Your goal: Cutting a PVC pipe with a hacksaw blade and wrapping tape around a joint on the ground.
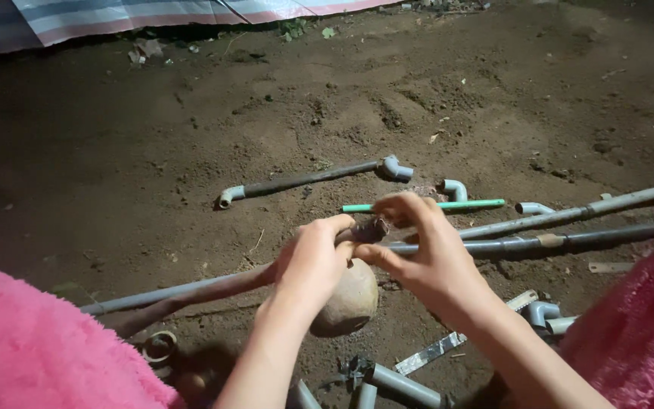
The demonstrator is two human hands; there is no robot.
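My left hand (313, 261) grips the end of a long grey pipe (183, 289) that runs off to the left over the dirt. A small grey fitting (370, 229) sits at that pipe's end, just past my fingers. My right hand (421, 254) is at the fitting, its fingertips pinched on it from the right. Under both hands lies a round brown stone (351, 301).
On the dirt lie a pipe with elbows at both ends (308, 179), a green pipe (469, 204), two long grey pipes (569, 227), loose elbows (454, 187), a tape roll (160, 346), a metal strip (433, 352). Pink fuzzy fabric (32, 348) covers both lower corners. A striped tarp (115, 15) is at the top.
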